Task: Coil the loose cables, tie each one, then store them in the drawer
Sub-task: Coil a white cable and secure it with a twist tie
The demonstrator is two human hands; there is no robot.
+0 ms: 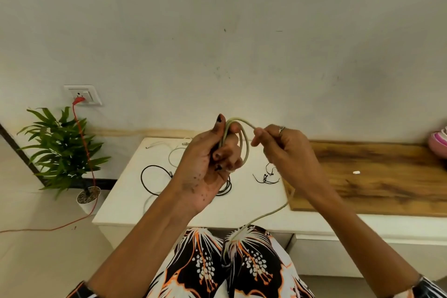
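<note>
Above the white desk [242,205], both hands are up in the air working a beige cable [245,143]. The left hand [212,159] has its grip curled round a few loops of that cable, thumb sticking up and fingers folded over the bundle, so the coil hangs off the fingers just in front of the palm. The right hand [285,150], with a ring [281,129] on one finger, is pinching the same cable just beside the coil, where the strand arcs over the top of the loops. From the right hand the loose tail drops down past the desk edge and lands on the person's lap, across the black, white and orange flowered fabric [229,264]. On the desk behind the hands there's a black cable [151,172] lying in a loose loop, partly hidden by the left wrist, a white cable [174,152] further back near the wall, and a small tangle of thin black cord [266,178] near the right hand. To the right sits a wooden board [375,176] with a little white bit [356,172] on it, can't tell what that is. Off to the left on the floor is a potted plant [65,147], and an orange cord [84,152] runs down from the wall socket [83,95] past it.
</note>
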